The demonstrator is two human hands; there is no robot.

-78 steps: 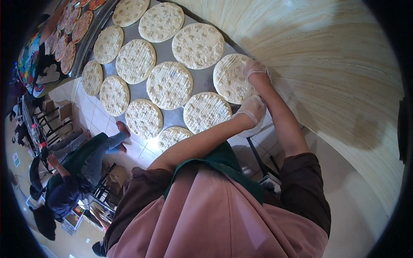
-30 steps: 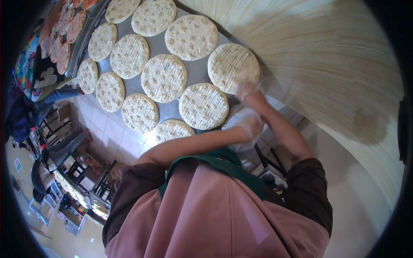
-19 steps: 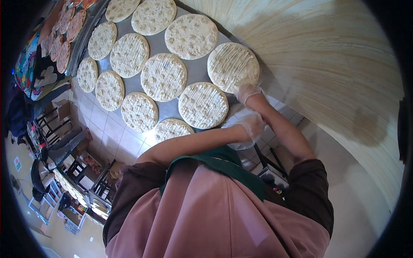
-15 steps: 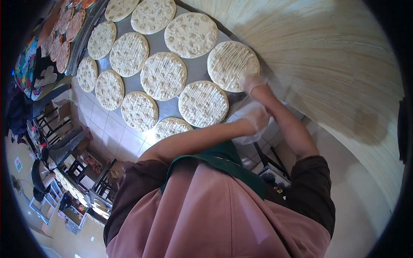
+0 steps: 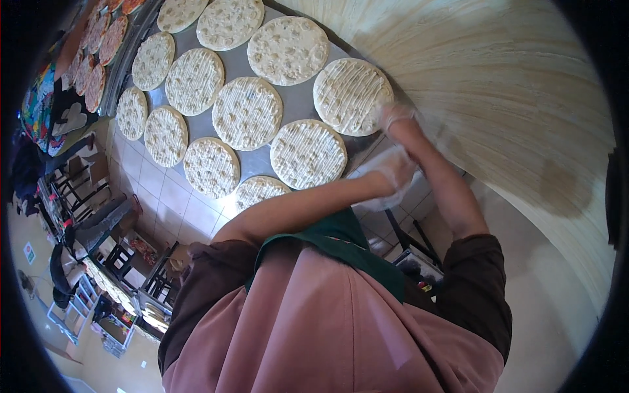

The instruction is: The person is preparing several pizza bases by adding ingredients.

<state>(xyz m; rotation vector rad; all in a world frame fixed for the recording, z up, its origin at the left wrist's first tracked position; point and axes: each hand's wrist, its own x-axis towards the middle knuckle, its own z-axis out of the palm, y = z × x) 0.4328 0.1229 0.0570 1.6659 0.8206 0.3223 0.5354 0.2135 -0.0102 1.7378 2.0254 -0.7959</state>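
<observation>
Thin translucent plastic gloves cover both hands (image 5: 396, 141); beside them, matt, rough pale dough rounds (image 5: 308, 152) (white-streaked) lie on a smooth grey metal worktop (image 5: 298, 101).

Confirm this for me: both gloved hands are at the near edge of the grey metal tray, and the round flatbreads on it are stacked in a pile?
Not stacked. The head view shows the round pale flatbreads lying singly, side by side in rows on the grey metal tray. The rest holds: the gloved right hand and gloved left hand are at its near edge.
</observation>
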